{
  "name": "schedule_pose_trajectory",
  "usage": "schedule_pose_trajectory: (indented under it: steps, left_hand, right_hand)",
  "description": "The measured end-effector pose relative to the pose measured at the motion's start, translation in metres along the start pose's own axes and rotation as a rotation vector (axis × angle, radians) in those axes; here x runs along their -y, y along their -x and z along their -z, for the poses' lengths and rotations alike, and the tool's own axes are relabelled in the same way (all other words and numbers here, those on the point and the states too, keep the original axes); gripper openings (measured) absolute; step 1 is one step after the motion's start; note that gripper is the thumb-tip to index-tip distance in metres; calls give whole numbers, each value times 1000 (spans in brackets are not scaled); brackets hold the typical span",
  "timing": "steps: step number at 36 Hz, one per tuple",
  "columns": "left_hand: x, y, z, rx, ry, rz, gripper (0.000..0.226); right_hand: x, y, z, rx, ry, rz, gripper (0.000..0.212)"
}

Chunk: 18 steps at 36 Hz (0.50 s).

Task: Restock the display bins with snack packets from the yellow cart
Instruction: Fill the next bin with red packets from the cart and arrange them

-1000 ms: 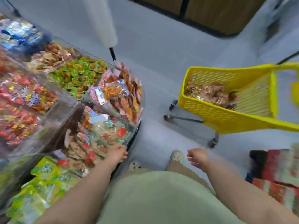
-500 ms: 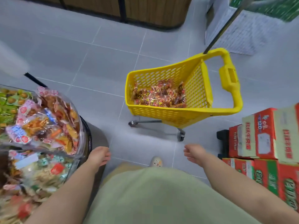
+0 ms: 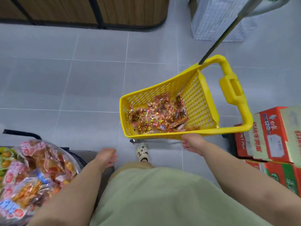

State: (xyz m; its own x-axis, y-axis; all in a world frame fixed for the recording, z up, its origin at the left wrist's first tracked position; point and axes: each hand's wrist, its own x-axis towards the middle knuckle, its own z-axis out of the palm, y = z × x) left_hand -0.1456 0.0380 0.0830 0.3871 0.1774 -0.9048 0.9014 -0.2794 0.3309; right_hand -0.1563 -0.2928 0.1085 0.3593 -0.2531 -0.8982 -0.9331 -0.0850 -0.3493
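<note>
- Yellow fills the middle of your view now: the yellow cart (image 3: 199, 110) sits at about 1 o'clock, much closer than a second ago, when it was off at 3 o'clock and you were facing the bins.
- Your left hand (image 3: 106, 156) has come off the bin stock it was touching and hangs at 7 o'clock, fingers loose and straight, holding nothing.
- Your right hand (image 3: 193, 142) has moved forward to the cart's near rim. Its fingers are relaxed and empty, and whether they touch the rim I cannot tell.
- The snack packets (image 3: 156, 116) lie in a loose heap on the cart floor, at 12 o'clock from your right hand.
- Reading it: one drop-off looks finished and you have turned back for a fresh load, so the next step is likely reaching over the rim and scooping.
- The display bin (image 3: 71, 161) you are filling has slid to 8 o'clock and looks heaped near its top, so watch for spill when you return.
- Edges: the cart's near rim stands between your hand and the heap, so go over it, not through it.
- The cart handle (image 3: 231, 88) and a dark pole (image 3: 218, 39) rise at 2 o'clock, so keep your elbow clear there.
- Stacked cardboard boxes (image 3: 268, 132) crowd the 3 o'clock side, just beside the cart.
- Your shoe (image 3: 142, 151) is just short of the cart's front wheel.
- Open grey floor (image 3: 73, 87) runs from 9 to 12 o'clock, giving free room to swing back to the bin.
</note>
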Motion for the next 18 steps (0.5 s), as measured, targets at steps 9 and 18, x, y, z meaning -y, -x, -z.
schedule_pose_trajectory:
  steps: [9,18]
  left_hand:
    - [-103,-56,23,-13,-65,-90,6]
    - [-132,-125,-13,-157,-77,-117,47]
  right_hand:
    - [107,-35,-19,-9,-20,30,30]
    - [140,-106,-64,103,225,11,33]
